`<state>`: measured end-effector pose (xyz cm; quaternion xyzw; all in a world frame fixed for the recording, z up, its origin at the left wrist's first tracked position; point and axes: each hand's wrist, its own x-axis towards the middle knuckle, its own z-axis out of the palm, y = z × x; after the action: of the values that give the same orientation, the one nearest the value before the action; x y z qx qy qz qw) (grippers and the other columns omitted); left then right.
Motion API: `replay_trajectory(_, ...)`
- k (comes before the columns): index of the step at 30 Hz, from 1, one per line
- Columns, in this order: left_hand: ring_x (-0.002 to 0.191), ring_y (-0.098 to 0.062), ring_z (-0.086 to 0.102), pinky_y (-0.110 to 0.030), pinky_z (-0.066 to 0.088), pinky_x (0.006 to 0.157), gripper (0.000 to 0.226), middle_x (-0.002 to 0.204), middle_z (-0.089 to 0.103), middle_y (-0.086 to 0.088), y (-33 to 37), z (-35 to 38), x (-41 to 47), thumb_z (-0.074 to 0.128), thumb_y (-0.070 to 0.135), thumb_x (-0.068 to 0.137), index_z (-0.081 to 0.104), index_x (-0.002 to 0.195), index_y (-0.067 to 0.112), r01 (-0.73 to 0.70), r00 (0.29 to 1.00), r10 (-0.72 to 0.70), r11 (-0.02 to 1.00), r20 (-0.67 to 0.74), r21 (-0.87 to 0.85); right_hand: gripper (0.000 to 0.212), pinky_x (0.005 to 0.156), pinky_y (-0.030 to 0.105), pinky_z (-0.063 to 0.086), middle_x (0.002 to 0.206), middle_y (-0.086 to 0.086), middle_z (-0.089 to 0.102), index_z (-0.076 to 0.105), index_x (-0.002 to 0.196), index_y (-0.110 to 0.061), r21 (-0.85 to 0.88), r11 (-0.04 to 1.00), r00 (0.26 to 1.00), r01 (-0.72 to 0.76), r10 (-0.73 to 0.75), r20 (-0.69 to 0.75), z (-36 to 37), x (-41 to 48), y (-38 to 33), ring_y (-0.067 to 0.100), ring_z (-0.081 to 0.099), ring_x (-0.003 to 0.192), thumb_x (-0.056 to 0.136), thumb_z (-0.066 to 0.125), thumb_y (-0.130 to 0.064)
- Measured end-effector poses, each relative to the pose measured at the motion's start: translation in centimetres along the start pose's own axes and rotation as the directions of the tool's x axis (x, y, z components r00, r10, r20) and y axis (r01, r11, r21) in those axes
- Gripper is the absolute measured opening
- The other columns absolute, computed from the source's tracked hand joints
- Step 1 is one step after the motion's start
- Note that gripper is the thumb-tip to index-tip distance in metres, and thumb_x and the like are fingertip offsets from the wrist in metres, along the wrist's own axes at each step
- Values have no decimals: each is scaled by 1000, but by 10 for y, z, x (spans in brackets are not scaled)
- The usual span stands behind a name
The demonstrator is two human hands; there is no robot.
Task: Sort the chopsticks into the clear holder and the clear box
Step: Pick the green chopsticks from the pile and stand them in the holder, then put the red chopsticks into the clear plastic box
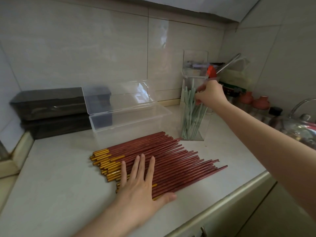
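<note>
2 sorts visible. Pale green chopsticks (191,115) are standing in the tall clear plastic holder (194,106), right hand (211,94) closing its grip on them. Red gold-capped chopsticks (162,159) are lying on the table (59,177), left hand (138,182) pressing flat, grip open; clear lidded box (126,124) looking empty.

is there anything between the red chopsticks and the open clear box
Nothing visible. The red chopsticks lie right in front of the clear box, its lid up and only bare counter between. The left hand rests on them.
</note>
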<state>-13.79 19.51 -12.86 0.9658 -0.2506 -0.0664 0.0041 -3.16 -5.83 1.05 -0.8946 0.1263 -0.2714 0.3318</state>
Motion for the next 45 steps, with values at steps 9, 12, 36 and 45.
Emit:
replay_trajectory(9,134,-19,-36,-51,-23,109,105,148,-34,-7,0,-1,-1,-4,87,56,-37,131,22,6,1000,-6,1000,-19,-13,16,65,14,41,90,-3,61,63,102,-14,62,953,927,297,-272,-256,6,-74,3,4,54,74,91,52,-8)
replay_trajectory(12,135,-18,-34,-51,-22,110,109,150,-31,-7,-2,0,1,-10,89,48,-35,132,24,3,999,-5,999,-45,-32,16,63,18,45,85,-11,61,64,98,-19,53,928,929,368,-364,-70,39,-136,19,5,57,70,89,56,-8)
replay_trajectory(36,78,-1,56,-16,44,70,13,87,60,15,-60,-41,35,69,22,82,61,85,32,-92,921,-21,958,-388,-271,84,109,19,-1,151,-10,28,31,144,-30,-194,838,808,511,-390,442,80,-178,36,7,17,141,76,-3,-65)
replay_trajectory(45,80,3,58,-17,47,74,26,85,63,15,-87,-91,27,71,13,78,66,97,30,-154,813,-89,920,-575,-361,83,106,15,-4,152,-16,24,28,144,-34,-205,836,807,509,-381,450,78,-177,35,4,15,140,74,-4,-66)
